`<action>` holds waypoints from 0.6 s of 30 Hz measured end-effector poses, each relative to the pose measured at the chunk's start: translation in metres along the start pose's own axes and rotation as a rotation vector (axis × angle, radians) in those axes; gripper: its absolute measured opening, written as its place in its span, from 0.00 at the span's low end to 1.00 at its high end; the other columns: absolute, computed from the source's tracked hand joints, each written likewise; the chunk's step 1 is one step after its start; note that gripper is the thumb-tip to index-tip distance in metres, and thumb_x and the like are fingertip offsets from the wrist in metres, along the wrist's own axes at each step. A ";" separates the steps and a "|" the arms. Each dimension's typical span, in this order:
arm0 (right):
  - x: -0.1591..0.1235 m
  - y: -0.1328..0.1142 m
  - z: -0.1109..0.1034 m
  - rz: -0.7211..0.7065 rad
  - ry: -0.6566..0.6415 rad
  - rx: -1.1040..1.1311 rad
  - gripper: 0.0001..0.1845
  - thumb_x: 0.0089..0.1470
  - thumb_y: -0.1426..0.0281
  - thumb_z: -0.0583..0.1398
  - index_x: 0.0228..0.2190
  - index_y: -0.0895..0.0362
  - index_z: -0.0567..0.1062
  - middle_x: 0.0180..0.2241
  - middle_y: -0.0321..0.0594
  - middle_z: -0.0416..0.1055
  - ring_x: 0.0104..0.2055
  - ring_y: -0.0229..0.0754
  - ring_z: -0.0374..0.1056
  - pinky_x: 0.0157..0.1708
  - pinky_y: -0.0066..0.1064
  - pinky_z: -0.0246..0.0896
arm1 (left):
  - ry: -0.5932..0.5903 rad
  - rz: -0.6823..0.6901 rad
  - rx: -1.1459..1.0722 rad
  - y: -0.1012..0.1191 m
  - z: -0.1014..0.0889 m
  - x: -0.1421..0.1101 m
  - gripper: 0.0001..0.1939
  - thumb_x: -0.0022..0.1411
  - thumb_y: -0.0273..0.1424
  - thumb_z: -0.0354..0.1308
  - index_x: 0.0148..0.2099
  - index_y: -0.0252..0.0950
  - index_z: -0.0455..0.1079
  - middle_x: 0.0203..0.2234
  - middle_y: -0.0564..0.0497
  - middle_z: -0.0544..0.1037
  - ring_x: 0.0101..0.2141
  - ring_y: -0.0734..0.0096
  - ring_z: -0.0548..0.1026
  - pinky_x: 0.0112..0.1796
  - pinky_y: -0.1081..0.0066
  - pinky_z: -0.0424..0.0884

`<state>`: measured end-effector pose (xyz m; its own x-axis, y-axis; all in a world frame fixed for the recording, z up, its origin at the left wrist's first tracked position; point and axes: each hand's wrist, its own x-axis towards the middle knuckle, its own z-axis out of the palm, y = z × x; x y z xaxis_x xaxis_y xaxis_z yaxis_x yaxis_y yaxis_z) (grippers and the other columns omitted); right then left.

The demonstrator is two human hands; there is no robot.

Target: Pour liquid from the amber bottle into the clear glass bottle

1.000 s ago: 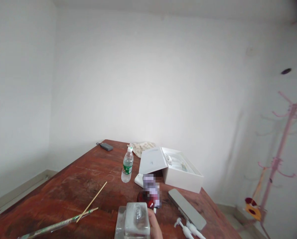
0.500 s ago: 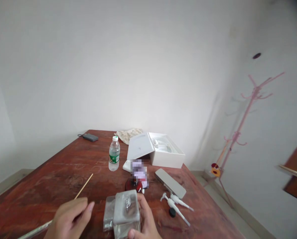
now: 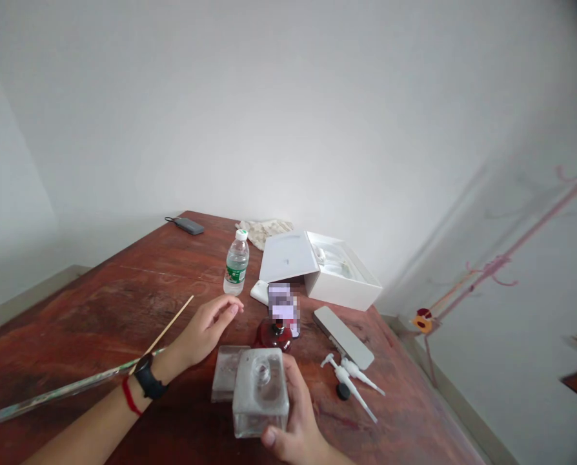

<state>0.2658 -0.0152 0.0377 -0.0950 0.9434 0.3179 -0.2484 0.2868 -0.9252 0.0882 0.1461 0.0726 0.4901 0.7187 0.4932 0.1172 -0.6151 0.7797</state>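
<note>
My right hand grips a square clear glass bottle by its right side, thumb in front, with the round uncapped neck on top. A second square clear bottle is partly hidden just left of it. Above the table, my left hand holds nothing, its fingers loosely bent and the thumb a little apart. It is nearest to a round dark-red glass bottle, whose lower front is hidden by the held bottle. White pump heads with tubes and a small black cap lie to the right.
A water bottle, an open white box, a grey case and a blurred-out lilac item are farther back. A thin stick and a long clear-wrapped item lie left. A pink coat rack stands right.
My left hand has moved forward and right, its fingers loosening, toward the dark-red bottle. My right hand still grips the square bottle. The view has tilted down, showing more of the table.
</note>
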 end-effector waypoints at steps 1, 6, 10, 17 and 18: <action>-0.001 0.001 -0.001 0.019 -0.002 0.002 0.46 0.46 0.43 0.76 0.58 0.49 0.68 0.48 0.48 0.80 0.48 0.55 0.79 0.50 0.42 0.72 | -0.007 0.003 -0.001 -0.003 0.001 -0.004 0.22 0.82 0.44 0.45 0.45 0.39 0.76 0.39 0.45 0.86 0.42 0.58 0.82 0.45 0.64 0.77; -0.008 0.015 -0.013 0.091 0.016 -0.046 0.50 0.42 0.42 0.77 0.58 0.51 0.71 0.49 0.52 0.80 0.49 0.61 0.78 0.51 0.47 0.72 | -0.109 0.058 0.022 -0.012 0.002 -0.019 0.27 0.83 0.49 0.41 0.48 0.38 0.76 0.42 0.43 0.84 0.45 0.56 0.81 0.50 0.61 0.75; -0.013 0.026 -0.022 0.105 0.043 -0.138 0.50 0.43 0.41 0.76 0.60 0.52 0.73 0.53 0.56 0.78 0.55 0.65 0.75 0.54 0.50 0.72 | -0.205 0.097 0.032 -0.010 0.003 -0.024 0.32 0.82 0.55 0.40 0.56 0.37 0.75 0.46 0.41 0.82 0.48 0.53 0.80 0.51 0.59 0.75; -0.008 0.011 -0.007 0.174 0.016 -0.023 0.45 0.47 0.40 0.74 0.58 0.51 0.74 0.52 0.54 0.80 0.53 0.64 0.78 0.54 0.50 0.74 | -0.265 0.122 0.037 -0.007 0.004 -0.026 0.31 0.84 0.53 0.38 0.61 0.36 0.73 0.51 0.39 0.82 0.52 0.51 0.79 0.56 0.56 0.72; -0.008 0.010 -0.006 0.162 0.020 -0.033 0.44 0.47 0.43 0.76 0.58 0.51 0.73 0.53 0.54 0.80 0.54 0.63 0.78 0.55 0.51 0.73 | -0.277 0.110 0.035 -0.007 0.004 -0.025 0.31 0.84 0.52 0.38 0.61 0.36 0.73 0.51 0.38 0.82 0.52 0.51 0.79 0.56 0.56 0.72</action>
<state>0.2697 -0.0188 0.0244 -0.1122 0.9807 0.1603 -0.1994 0.1358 -0.9705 0.0786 0.1309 0.0528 0.7180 0.5339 0.4465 0.0777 -0.6990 0.7109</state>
